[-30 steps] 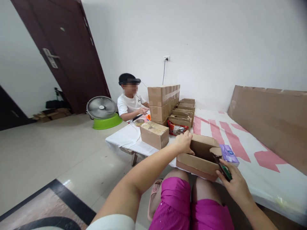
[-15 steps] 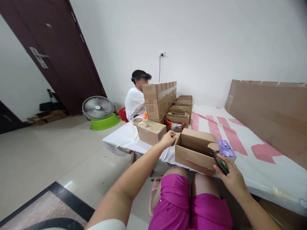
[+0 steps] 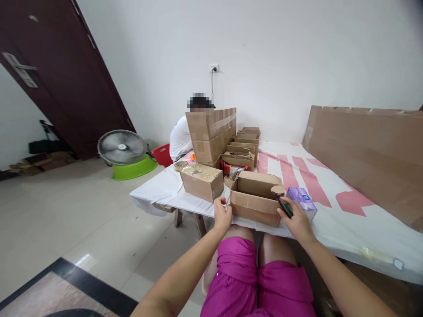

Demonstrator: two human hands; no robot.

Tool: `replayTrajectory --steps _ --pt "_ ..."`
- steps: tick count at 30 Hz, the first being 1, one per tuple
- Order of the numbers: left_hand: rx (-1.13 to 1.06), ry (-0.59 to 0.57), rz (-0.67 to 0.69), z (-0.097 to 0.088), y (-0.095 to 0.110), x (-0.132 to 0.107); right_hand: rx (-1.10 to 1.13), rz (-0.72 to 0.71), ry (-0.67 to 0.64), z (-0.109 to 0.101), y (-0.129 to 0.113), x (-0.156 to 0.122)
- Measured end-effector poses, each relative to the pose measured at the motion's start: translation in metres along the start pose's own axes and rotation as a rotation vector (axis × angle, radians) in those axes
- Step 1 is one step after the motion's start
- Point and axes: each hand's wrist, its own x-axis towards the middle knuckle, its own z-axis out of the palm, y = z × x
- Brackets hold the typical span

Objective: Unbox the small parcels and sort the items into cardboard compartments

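An open cardboard box (image 3: pixel 256 213) stands at the table's front edge, just above my knees, its long side facing me. My left hand (image 3: pixel 223 215) is closed at the box's left front corner; whatever its fingers pinch there is too small to make out. At the right end, my right hand (image 3: pixel 297 219) grips a slim dark tool with a green body (image 3: pixel 286 207). The tool's dark end points up and left, against the small end flap (image 3: pixel 278 190). The inside bottom of the box is hidden from view.
Left of the open box sits a taped closed box (image 3: pixel 202 182), with a tape roll (image 3: pixel 180 164) behind. Stacked cartons (image 3: pixel 202 150), a row of open boxes and a red packet (image 3: pixel 233 168) stand farther back. A purple tissue box (image 3: pixel 302 199) is at right. A person in white sits behind the cartons.
My left hand has moved from the box's left end flap down to its front corner. My right hand still holds the tool at the right end. The seated person's head has lowered.
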Motion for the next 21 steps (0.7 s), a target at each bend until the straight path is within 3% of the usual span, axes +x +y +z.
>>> replayTrajectory --steps 2,6,9,12,14,16,19,21 --pt "0.032 0.002 0.081 0.000 0.003 -0.008 0.026 0.009 -0.026 0.015 -0.002 0.015" --pt "0.098 -0.174 0.266 0.016 0.018 -0.003 0.057 0.064 -0.099 0.048 -0.004 0.051" --pt "0.186 -0.207 0.258 0.034 0.024 0.014 0.078 0.083 -0.131 0.067 -0.005 0.072" --pt "0.273 -0.202 0.187 0.042 0.019 0.028 0.101 0.085 -0.154 0.069 -0.010 0.073" --pt "0.314 -0.221 0.174 0.043 0.013 0.031 0.126 0.088 -0.143 0.056 -0.014 0.060" --pt "0.347 -0.253 0.197 0.044 0.008 0.029 0.155 0.085 -0.119 0.030 -0.016 0.043" --pt "0.394 -0.305 0.248 0.045 0.007 0.025 0.110 0.110 -0.044 -0.028 -0.007 0.025" --pt "0.425 -0.333 0.275 0.047 0.008 0.023 0.001 0.198 0.048 -0.066 0.013 0.023"
